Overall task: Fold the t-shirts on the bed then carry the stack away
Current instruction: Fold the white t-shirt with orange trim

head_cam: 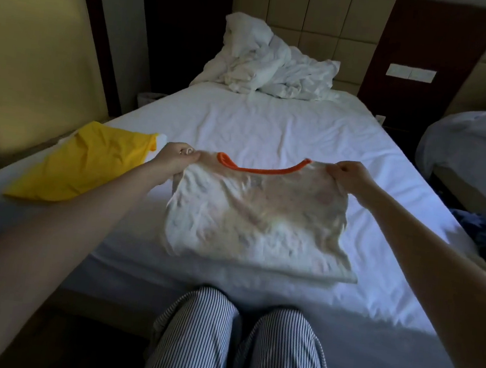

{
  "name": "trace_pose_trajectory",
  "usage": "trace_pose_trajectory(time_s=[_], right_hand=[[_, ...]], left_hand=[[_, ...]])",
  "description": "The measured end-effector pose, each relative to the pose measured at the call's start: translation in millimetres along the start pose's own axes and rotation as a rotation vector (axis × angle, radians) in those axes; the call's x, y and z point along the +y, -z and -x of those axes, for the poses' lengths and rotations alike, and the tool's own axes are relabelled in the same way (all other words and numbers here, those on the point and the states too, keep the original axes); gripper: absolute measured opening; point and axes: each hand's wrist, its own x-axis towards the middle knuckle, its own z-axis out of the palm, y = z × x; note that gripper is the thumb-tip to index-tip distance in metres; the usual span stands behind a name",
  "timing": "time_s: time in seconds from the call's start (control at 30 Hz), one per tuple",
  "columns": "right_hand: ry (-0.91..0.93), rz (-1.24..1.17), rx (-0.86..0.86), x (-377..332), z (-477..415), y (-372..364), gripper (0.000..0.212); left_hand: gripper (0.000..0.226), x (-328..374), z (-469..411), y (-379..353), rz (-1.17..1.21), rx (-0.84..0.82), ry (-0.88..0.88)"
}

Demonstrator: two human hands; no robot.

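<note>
at frame centre, left hand and right hand are pinching a blurred white shirt over the bed; yellow shirt lying left, partly hidden by the forearm.

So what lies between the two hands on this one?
In the head view, the orange collar of the white t-shirt spans the gap from left hand to right hand, each pinching a top corner.
</note>
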Motion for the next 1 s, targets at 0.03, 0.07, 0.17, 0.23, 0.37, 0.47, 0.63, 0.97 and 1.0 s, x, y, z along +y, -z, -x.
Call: trace_pose_trajectory(time_s=[0.03, 0.07, 0.17, 0.23, 0.37, 0.47, 0.63, 0.97, 1.0], right_hand=[[0.0, 0.006, 0.018, 0.6, -13.9, -7.0, 0.039], [-0.007, 0.007, 0.035, 3.2, -27.9, -14.1, 0.04], [-0.043, 0.046, 0.077, 18.6, -62.2, -33.5, 0.036], [-0.092, 0.189, 0.094, 32.9, -75.4, -51.2, 0.021], [0.056, 0.415, 0.198, 39.0, -68.8, -90.1, 0.035], [0.365, 0.492, 0.025, 32.4, -40.5, -112.4, 0.046], [0.26, 0.662, -0.365, 55.6, -18.1, -136.0, 0.053], [0.351, 0.492, -0.132, 63.0, -13.8, -130.6, 0.065], [0.365, 0.461, -0.072, 62.2, -8.4, -125.0, 0.067]], left_hand=[[0.024, -2.2, -13.6, -5.4, -0.01, 0.032, 0.008], [0.026, -5.1, -26.7, -10.6, -0.009, 0.064, 0.014], [0.034, -20.0, -62.3, -25.7, -0.093, 0.125, 0.001], [0.033, -31.2, -73.3, -39.9, -0.309, 0.071, 0.019], [0.051, -34.9, -69.6, -73.7, -0.866, 0.128, -0.06], [0.041, -25.7, -46.5, -97.7, -0.822, 0.17, -0.63], [0.054, -48.3, -25.2, -127.2, -0.903, -0.397, -0.263], [0.057, -44.7, -19.5, -112.1, -0.592, -0.186, -0.406], [0.051, -38.6, -12.0, -105.5, -0.447, -0.16, -0.385]])
